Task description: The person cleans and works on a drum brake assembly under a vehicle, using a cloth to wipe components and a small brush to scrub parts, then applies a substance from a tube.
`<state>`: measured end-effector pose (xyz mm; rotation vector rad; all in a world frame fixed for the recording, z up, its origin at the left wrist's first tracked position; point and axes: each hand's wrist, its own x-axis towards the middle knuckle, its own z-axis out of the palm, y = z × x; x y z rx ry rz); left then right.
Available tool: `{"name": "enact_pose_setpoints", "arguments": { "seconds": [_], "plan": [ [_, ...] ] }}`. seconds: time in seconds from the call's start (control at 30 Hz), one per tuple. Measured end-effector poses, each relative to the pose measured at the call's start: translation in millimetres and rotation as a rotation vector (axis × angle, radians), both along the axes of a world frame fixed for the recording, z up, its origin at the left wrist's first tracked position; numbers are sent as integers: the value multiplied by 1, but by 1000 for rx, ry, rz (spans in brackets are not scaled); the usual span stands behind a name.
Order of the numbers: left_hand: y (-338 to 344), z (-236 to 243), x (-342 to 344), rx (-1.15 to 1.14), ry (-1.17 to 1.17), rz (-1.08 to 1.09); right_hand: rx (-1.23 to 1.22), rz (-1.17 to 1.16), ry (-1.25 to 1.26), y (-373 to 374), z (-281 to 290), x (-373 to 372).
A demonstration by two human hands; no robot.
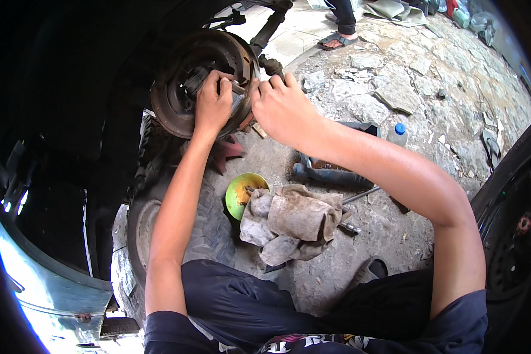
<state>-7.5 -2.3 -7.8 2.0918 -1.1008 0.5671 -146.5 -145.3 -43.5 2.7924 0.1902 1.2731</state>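
A rusty round brake backing plate (170,112) with a hub in its middle stands upright at the upper left, under the vehicle. My left hand (214,101) is in front of the hub with its fingers curled; a short metal piece (237,87) shows beside its fingertips. What its fingers grip is hidden. My right hand (282,109) is closed at the plate's right edge, knuckles up, close to a curved brake shoe (242,62). Anything inside that hand is hidden from view.
Below lie a green bowl (236,197) with small parts, dirty rags (304,215), a socket tool (351,227) and a tyre (209,221). A blue jack-like tool (330,176) and a blue-capped bottle (397,134) are to the right. A person's sandaled foot (339,41) stands beyond.
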Motion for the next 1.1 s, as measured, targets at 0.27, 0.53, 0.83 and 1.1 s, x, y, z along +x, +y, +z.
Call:
{"name": "enact_pose_setpoints", "arguments": {
  "seconds": [0.27, 0.53, 0.83, 1.1],
  "plan": [
    [2, 0, 2, 12, 25, 15, 22, 89, 81, 16, 1, -26],
    [1, -1, 0, 3, -11, 5, 62, 92, 86, 14, 4, -20],
    [2, 0, 0, 20, -31, 13, 12, 71, 49, 13, -3, -23],
    [0, 1, -1, 20, 2, 22, 50, 62, 63, -3, 2, -17]
  ]
}}
